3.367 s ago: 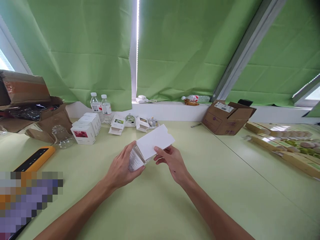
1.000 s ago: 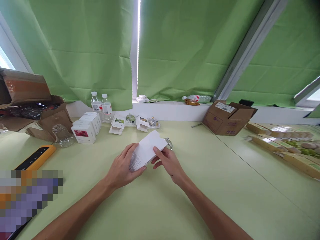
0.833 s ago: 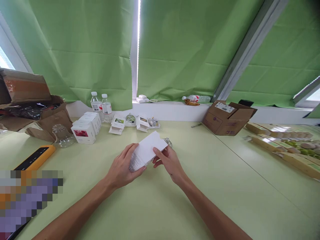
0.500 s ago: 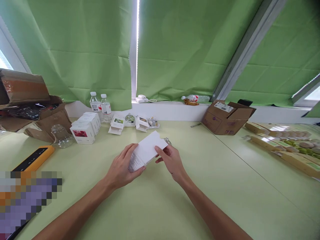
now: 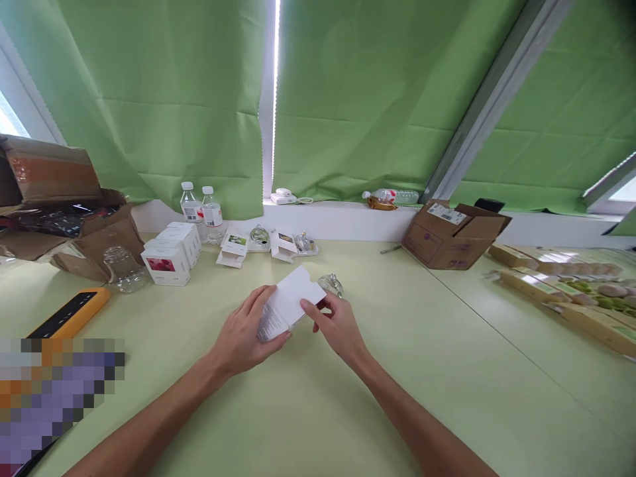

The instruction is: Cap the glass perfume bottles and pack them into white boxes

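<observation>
A small white carton (image 5: 291,298) with fine print on its lower left is tilted between my hands above the table. My left hand (image 5: 243,331) is wrapped round its left side, thumb along the near edge. My right hand (image 5: 338,328) pinches the carton's right end, thumb on the white top panel and fingers curled beneath, partly hidden. Just beyond those right fingers lies a round clear glass item (image 5: 331,285), apart from the carton. Farther back are two opened white cartons, a left one (image 5: 233,248) and a right one (image 5: 283,246), with small glass items beside them.
Several white boxes (image 5: 166,265) stand at the left by a clear jar (image 5: 125,268) and two water bottles (image 5: 212,215). A cardboard box (image 5: 440,238) is at the back right. Packed trays (image 5: 591,324) line the right. An orange-black object (image 5: 69,315) lies at the left.
My right hand has drawn slightly left and down along the carton. The glass item behind it shows more. My left hand holds nearly the same place.
</observation>
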Available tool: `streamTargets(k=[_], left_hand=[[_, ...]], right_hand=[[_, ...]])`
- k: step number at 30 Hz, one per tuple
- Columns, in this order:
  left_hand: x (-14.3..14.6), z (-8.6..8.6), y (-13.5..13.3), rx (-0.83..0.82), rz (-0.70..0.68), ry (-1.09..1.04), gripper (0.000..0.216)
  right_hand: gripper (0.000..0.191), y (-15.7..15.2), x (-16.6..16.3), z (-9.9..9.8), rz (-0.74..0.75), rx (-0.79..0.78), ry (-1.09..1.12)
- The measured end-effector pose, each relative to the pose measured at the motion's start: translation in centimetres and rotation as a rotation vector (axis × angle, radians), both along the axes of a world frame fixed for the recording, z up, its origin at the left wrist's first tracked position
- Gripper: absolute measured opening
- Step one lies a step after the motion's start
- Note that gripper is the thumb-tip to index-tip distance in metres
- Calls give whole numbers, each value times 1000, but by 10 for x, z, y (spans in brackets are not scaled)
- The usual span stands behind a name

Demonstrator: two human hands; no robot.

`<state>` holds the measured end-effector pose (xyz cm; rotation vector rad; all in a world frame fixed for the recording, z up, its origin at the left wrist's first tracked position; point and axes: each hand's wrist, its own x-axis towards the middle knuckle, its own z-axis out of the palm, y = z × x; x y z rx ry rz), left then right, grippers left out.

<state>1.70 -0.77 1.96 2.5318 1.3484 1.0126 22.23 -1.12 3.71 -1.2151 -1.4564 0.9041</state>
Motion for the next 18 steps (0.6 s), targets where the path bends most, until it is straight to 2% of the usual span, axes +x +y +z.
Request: streamTargets(k=[18], left_hand=[[-1,-1,1,-43,4,15,68]], right_hand=[[33,-1,-1,-1,87,-38,22]])
